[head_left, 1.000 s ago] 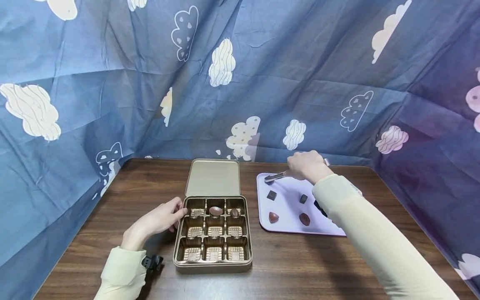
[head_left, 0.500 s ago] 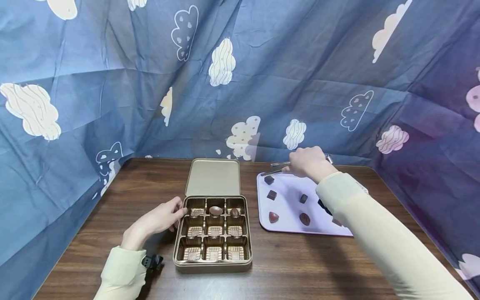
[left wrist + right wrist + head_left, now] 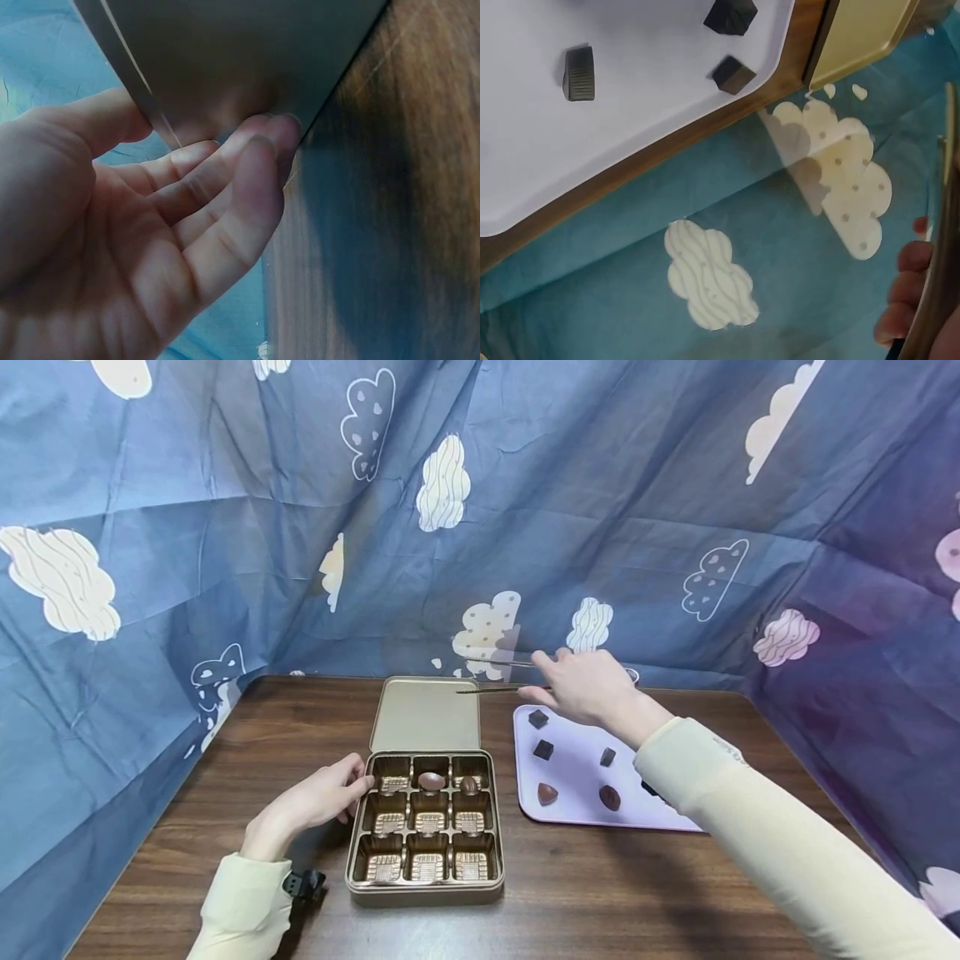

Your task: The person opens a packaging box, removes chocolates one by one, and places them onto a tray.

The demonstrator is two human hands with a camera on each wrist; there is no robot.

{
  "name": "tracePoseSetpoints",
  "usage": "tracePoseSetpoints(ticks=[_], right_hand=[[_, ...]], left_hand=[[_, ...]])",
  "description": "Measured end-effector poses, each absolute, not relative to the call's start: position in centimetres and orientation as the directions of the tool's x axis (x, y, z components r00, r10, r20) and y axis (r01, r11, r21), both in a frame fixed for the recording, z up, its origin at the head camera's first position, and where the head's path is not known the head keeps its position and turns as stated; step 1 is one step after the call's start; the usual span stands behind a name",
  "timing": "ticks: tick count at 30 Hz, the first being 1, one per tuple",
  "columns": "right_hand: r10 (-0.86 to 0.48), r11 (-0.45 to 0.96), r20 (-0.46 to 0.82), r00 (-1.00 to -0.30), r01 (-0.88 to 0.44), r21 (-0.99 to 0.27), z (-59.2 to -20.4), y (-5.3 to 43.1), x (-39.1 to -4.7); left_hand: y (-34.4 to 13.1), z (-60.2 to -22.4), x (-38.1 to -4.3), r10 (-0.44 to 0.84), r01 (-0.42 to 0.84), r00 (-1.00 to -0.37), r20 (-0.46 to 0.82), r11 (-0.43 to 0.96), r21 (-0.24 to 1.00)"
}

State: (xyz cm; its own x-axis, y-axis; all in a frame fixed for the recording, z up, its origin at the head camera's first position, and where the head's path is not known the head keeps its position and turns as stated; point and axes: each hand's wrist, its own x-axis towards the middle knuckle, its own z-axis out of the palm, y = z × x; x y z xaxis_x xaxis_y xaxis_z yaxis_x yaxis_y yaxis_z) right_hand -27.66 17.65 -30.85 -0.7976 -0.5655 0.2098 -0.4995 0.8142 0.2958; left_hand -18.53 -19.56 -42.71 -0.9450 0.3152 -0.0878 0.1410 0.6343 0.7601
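Note:
My left hand [image 3: 322, 795] holds the left side of a gold tin [image 3: 427, 897] near its back corner. In the left wrist view, the thumb lies at the rim and the bent fingers [image 3: 255, 180] touch the shiny side wall. Chocolates sit in the tin's back row: an oval chocolate [image 3: 431, 782] in the middle and a ridged brown chocolate [image 3: 468, 786] at the right. My right hand [image 3: 585, 687] grips metal tongs [image 3: 498, 689], raised behind the tin with the two arms spread and nothing between the tips. In the right wrist view, the tongs [image 3: 946, 217] show at the edge.
The tin's lid [image 3: 426, 714] lies flat behind it. To the right, a lilac tray [image 3: 577, 814] bears several chocolates, among them a dark square chocolate [image 3: 543, 749] and a brown triangular chocolate [image 3: 547, 793]. A blue cloud-patterned cloth [image 3: 525, 527] hangs behind the table.
The tongs have come up off the dark chocolate at the tray's back left corner, spread, and swung left over the lid. That chocolate stays on the tray. The left hand keeps still.

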Motion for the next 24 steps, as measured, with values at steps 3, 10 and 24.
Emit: tracePoseSetpoints(ticks=[3,10,24], right_hand=[[-0.625,0.772,0.239,-0.743,-0.544,0.329,-30.9,16.9,-27.0],[-0.727,0.681,0.255,-0.638,-0.620,0.390,-31.6,15.3,-25.1],[-0.815,0.563,0.189,-0.547,-0.672,0.481,-32.9,12.4,-21.6]], left_hand=[[-19.5,-42.7,-18.6,0.315,0.142,-0.945,-0.085,0.631,0.763],[-19.5,-42.7,-18.6,0.319,0.146,-0.944,-0.083,0.631,0.762],[-19.7,-42.8,-18.6,0.314,0.148,-0.946,-0.078,0.634,0.759]])
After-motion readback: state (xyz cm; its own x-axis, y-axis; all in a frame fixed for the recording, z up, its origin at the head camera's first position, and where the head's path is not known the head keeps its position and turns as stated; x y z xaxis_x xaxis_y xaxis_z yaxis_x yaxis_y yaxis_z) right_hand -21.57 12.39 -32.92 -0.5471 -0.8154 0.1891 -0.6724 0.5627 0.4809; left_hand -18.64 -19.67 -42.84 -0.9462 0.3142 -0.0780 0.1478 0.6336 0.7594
